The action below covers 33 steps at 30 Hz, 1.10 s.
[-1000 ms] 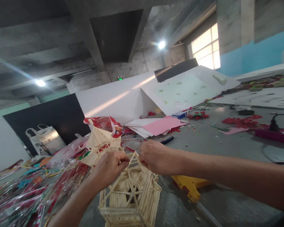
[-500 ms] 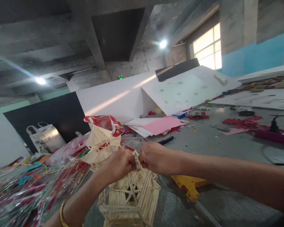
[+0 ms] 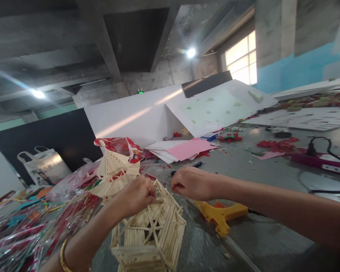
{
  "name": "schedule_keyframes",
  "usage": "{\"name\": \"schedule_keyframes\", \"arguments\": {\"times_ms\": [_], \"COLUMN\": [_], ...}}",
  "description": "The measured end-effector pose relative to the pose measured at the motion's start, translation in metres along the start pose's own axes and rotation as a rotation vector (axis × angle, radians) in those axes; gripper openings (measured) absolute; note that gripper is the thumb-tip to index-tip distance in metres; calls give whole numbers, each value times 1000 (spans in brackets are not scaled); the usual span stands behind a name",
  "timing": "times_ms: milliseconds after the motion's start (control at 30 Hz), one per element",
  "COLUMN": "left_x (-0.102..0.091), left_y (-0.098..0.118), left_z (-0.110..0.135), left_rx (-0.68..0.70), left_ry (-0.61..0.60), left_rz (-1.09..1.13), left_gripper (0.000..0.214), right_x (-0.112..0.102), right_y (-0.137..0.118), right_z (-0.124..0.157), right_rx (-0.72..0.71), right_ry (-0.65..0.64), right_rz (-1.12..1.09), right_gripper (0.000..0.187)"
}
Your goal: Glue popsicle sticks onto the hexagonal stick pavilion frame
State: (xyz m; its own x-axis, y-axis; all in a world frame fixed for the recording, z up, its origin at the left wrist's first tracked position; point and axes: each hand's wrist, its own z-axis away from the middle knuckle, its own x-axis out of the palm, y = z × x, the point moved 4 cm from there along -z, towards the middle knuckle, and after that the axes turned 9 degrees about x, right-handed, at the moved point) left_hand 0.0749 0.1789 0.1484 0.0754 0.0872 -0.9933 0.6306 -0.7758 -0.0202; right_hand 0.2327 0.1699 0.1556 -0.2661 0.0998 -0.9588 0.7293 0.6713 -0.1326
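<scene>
A model built of thin pale wooden sticks [image 3: 170, 230] lies on the table in front of me, with a many-sided frame and spokes meeting in the middle. My left hand [image 3: 140, 194] is over its far left edge with curled fingers; whatever they pinch is hidden. To the right of the model's far tip, my right hand [image 3: 191, 183] is closed, its fingertips turned away from view. A gap separates the two hands. Below my right forearm lies a yellow glue gun [image 3: 215, 217] with a clear glue stick [image 3: 243, 253] in it. Behind my left hand stands a tiered stick tower [image 3: 113, 166].
Clear-wrapped red strips [image 3: 59, 215] crowd the left side, near a white carrier bag [image 3: 45, 166]. Pink paper [image 3: 187, 149] and white sheets lie ahead. At right are a purple power strip [image 3: 320, 162] with a black cable, and red scraps [image 3: 277, 143].
My right hand has moved right, away from my left hand and the model's tip, opening a gap. The view has turned slightly right. The glue gun shows more fully.
</scene>
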Motion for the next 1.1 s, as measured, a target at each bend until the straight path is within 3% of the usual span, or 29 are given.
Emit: {"name": "schedule_keyframes", "arguments": {"times_ms": [333, 667, 900, 1100], "left_x": [-3, -10, -12, -10], "left_y": [6, 15, 18, 16], "left_z": [0, -3, -5, -6], "left_rx": [16, 25, 24, 63], "left_ry": [-7, -62, -108, -110], "left_rz": [-38, -58, -67, -114], "left_gripper": [17, 20, 21, 21], "right_x": [8, 16, 30, 26], "right_y": [-7, -12, -14, -22], "right_z": [0, 2, 3, 10], "right_rx": [5, -4, -134, -217], "right_ry": [-40, -45, 28, 97], "right_rz": [11, 193, 360, 396], "right_gripper": [22, 21, 14, 13]}}
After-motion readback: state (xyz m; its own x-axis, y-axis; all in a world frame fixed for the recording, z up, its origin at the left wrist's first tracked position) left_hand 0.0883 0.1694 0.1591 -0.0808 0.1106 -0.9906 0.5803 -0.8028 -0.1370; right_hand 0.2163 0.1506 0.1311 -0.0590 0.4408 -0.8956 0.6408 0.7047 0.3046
